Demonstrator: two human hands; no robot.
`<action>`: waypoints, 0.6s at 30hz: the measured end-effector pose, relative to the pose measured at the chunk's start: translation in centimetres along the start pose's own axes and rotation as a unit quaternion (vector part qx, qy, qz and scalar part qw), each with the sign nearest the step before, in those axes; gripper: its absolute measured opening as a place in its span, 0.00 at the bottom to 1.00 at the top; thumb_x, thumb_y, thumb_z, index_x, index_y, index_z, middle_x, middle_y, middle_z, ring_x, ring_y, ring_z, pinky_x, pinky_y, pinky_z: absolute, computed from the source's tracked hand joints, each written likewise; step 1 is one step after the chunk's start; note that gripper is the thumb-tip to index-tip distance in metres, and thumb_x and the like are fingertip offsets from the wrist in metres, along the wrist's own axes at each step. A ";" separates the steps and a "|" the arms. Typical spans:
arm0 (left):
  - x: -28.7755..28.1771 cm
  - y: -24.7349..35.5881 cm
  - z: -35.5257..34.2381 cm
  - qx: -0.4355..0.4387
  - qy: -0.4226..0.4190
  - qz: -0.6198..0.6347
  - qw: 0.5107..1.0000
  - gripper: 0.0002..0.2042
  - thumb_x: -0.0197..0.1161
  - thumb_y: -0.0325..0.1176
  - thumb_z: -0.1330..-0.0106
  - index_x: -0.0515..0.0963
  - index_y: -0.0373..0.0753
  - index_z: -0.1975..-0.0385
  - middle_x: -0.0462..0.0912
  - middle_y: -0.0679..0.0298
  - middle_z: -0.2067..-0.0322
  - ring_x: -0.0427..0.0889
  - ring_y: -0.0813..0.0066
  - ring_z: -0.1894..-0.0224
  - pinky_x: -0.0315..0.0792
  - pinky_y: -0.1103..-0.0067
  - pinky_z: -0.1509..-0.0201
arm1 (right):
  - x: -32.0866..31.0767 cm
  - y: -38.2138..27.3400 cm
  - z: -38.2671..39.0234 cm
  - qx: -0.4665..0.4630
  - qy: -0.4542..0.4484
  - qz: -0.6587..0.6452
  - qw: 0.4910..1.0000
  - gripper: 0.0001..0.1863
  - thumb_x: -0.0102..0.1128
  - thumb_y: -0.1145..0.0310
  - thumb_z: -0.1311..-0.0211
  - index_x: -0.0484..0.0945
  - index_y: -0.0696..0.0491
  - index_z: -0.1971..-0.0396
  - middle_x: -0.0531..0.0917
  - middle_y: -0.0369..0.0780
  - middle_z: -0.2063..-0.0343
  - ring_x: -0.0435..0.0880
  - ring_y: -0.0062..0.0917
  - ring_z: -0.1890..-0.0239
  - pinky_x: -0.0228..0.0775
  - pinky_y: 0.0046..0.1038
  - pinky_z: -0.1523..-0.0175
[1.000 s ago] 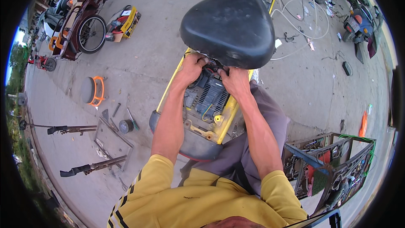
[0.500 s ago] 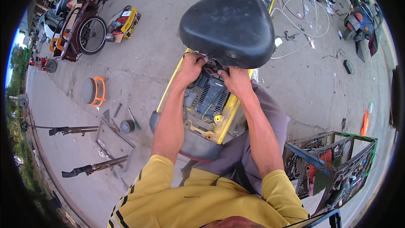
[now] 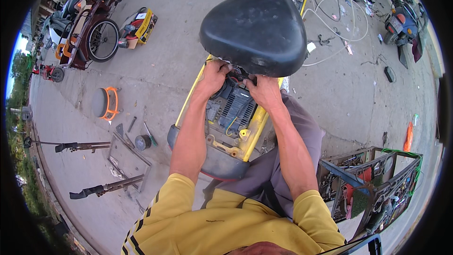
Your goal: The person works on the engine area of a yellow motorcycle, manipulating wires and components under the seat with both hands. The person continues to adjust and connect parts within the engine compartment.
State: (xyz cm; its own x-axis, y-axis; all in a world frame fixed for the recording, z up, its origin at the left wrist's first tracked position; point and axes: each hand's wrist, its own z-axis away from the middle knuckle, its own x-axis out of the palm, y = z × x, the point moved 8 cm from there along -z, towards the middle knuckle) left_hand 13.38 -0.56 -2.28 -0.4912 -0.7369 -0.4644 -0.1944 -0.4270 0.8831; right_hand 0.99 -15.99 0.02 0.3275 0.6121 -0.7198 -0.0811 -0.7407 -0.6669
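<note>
One left hand (image 3: 215, 74), one right hand (image 3: 264, 88), both half-curled, partly hidden by black seat (image 3: 255, 30), any hold unclear

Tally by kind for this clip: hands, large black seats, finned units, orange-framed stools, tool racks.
Hands, left hand and right hand: 2
Large black seat: 1
Finned unit: 1
Orange-framed stool: 1
Tool rack: 1
Total: 6

Bright, diffuse daylight lays a pale sheen on the broad, rounded-triangular black saddle (image 3: 255, 30); shade lies just under it. Far left of the saddle, the pale sky (image 3: 21, 41) glares nearly white, and the dark green foliage (image 3: 20, 67) looks soft. The ribbed dark-grey box (image 3: 237, 106) on the saddle's near side looks crisp. Fisheye distortion bows outlying lines; black fills the corners.
</note>
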 end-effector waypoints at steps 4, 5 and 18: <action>0.0 0.6 0.2 -0.013 -0.005 0.001 1.000 0.12 0.62 0.27 0.24 0.86 0.23 0.53 0.91 0.54 0.61 0.87 0.68 0.57 0.78 0.70 0.47 | -0.1 0.4 -0.1 0.020 -0.001 -0.026 0.999 0.14 0.75 0.65 0.41 0.83 0.59 0.62 0.86 0.52 0.60 0.82 0.54 0.50 0.70 0.52 0.41; 0.0 0.6 0.3 -0.016 -0.004 0.005 1.000 0.11 0.62 0.27 0.24 0.86 0.23 0.53 0.91 0.54 0.62 0.87 0.68 0.58 0.78 0.70 0.48 | -0.2 0.3 -0.1 0.024 -0.003 -0.033 0.999 0.14 0.74 0.65 0.41 0.83 0.59 0.62 0.86 0.51 0.61 0.82 0.54 0.50 0.71 0.52 0.41; -0.1 0.7 0.0 -0.001 0.008 -0.013 1.000 0.10 0.65 0.27 0.26 0.87 0.24 0.59 0.89 0.59 0.68 0.83 0.73 0.63 0.77 0.71 0.55 | -0.2 2.1 -0.7 0.010 -0.056 -0.073 0.996 0.14 0.68 0.67 0.33 0.87 0.59 0.53 0.91 0.48 0.55 0.87 0.47 0.46 0.76 0.43 0.38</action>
State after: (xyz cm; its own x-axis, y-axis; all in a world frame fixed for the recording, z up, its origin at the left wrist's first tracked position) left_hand 13.24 -0.78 -1.60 -0.4731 -0.7332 -0.4884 -0.2062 -0.4469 0.8705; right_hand 1.43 -17.84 -1.13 0.2305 0.7402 -0.6317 -0.0591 -0.6373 -0.7683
